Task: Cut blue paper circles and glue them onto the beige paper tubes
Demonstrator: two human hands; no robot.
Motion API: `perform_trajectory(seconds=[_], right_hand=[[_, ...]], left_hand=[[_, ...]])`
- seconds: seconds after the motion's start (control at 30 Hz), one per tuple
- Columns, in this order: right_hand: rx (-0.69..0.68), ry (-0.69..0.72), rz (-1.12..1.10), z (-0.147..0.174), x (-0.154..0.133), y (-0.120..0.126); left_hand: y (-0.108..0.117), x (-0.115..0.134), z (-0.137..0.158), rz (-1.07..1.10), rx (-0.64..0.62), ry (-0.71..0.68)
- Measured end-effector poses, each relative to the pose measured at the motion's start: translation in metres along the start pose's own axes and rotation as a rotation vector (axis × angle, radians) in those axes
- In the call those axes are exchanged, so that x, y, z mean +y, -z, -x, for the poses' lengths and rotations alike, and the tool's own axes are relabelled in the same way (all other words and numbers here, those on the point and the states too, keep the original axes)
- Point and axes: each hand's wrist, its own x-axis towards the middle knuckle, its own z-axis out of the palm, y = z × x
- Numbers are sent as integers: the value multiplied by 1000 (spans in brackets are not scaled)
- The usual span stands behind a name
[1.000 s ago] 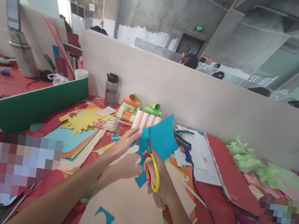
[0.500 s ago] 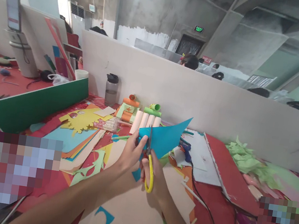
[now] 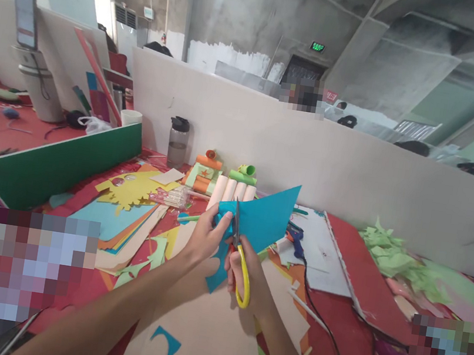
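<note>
My left hand [image 3: 207, 233] pinches the left part of a sheet of blue paper [image 3: 269, 215], thumb on top. In my right hand [image 3: 253, 272] is a pair of scissors with yellow handles [image 3: 243, 285]; their dark blades point up and lie across the paper beside my left thumb. A partly cut strip of blue paper [image 3: 217, 275] hangs below the blades. Beneath both hands lies a large beige sheet [image 3: 197, 326], and on it rests a curved blue offcut [image 3: 168, 342]. My right fingers are partly hidden behind the handle.
Colored sheets [image 3: 110, 219] and yellow cutouts [image 3: 128, 190] lie at left, beside a green board [image 3: 61, 163]. Rolled paper tubes [image 3: 235, 190] and a water bottle [image 3: 177, 144] stand by the white partition [image 3: 333, 156]. A glue gun [image 3: 295, 239] with a black cord lies at right.
The blue sheet has turned slightly in my hands, and more of the hanging strip shows below the blades. The scissors' handle has shifted slightly right.
</note>
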Motion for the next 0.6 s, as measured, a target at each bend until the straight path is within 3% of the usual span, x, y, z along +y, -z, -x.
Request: perform_trajectory(seconds=[0.6], right_hand=[[-59, 16, 29, 3, -5, 10]], left_hand=[[5, 9, -3, -113, -5, -41]])
